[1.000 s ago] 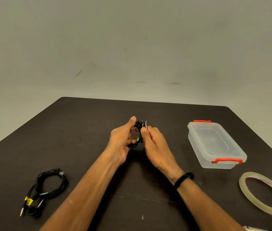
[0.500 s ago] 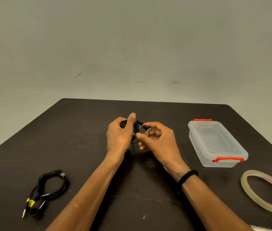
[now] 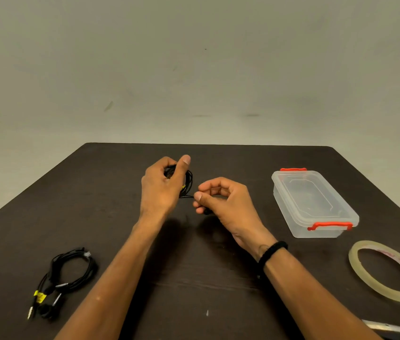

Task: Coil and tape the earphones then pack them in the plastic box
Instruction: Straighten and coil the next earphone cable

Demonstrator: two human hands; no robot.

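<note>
My left hand (image 3: 162, 186) grips a coil of black earphones (image 3: 188, 182) above the middle of the dark table (image 3: 218, 278), thumb raised over the loops. My right hand (image 3: 223, 200) pinches the cable's loose end just right of the coil, with a dark earbud showing under its fingers. A second black earphone set (image 3: 71, 271), loosely coiled with a yellow tag, lies at the near left. The clear plastic box (image 3: 314, 202) with red clips and its lid on sits at the right. A roll of clear tape (image 3: 388, 271) lies flat near the right edge.
A metallic tool (image 3: 390, 326), partly cut off, lies at the bottom right corner. A plain pale wall rises behind the table's far edge. Bare tabletop shows between my arms and beyond my hands.
My hands have drawn apart. The right hand moved right and down, pulling the cable end away from the coil; the left hand turned, thumb up, still holding the coil.
</note>
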